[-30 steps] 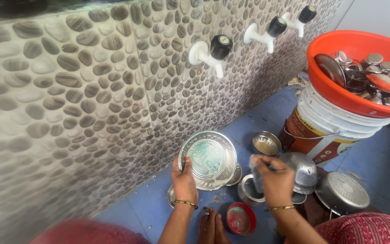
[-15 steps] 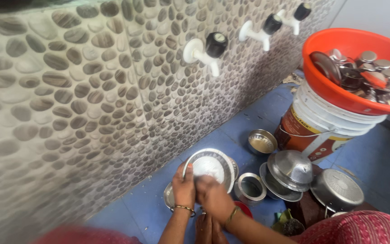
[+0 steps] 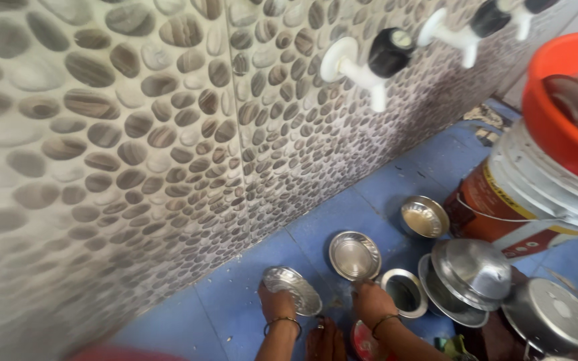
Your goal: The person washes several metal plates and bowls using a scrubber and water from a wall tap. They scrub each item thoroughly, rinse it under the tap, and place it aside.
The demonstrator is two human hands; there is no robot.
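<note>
My left hand [image 3: 277, 305], with a bangle on the wrist, grips the near edge of a small steel plate [image 3: 294, 287] that is tilted just above the blue floor. My right hand [image 3: 371, 301], also with a bangle, has its fingers curled at the near rim of a round steel plate [image 3: 354, 255] lying flat on the floor. I cannot tell whether it grips the rim or something small. A steel tumbler [image 3: 404, 293] stands just right of that hand. My foot [image 3: 326, 339] shows between my forearms.
A pebble-tiled wall [image 3: 168, 147] with white taps [image 3: 362, 63] rises at the left. At the right are a steel bowl [image 3: 424, 216], upturned steel pots [image 3: 473, 271], and a white bucket [image 3: 536, 194] under an orange tub [image 3: 563, 107] of steel ware.
Both hands were together on one plate. Now they are apart: the left holds a small plate at the left, the right sits at the rim of the plate on the floor.
</note>
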